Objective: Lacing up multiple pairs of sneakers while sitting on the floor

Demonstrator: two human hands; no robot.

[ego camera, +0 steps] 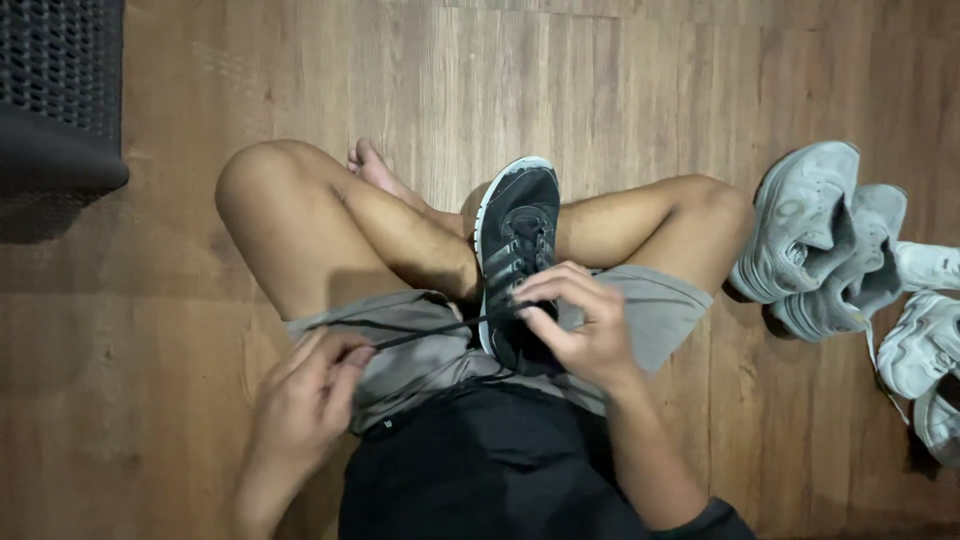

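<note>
Posture: the person sits cross-legged on a wooden floor (600,90), knees spread to either side, seen from above.
Shoe: a black sneaker (517,250) with a white sole edge rests in the lap between the crossed legs, toe pointing away from the body.
Left hand (305,395): positioned low at the left thigh, forearm rising from the bottom edge; fingers curled, thumb and fingertips pinched shut on the free end of a black lace (430,332).
Lace: runs taut from the left-hand pinch rightward to the sneaker's throat.
Right hand (580,325): set over the rear half of the sneaker, wrist bent, forearm angled in from the lower right; fingers half-closed, index finger and thumb meeting at the lace beside the eyelets, palm resting on the shoe's collar.
Clothing: grey shorts (655,315), dark shirt.
Surroundings: a pile of pale grey sneakers (835,240) lies well apart at the right; a dark woven basket (55,90) stands at the upper left.
</note>
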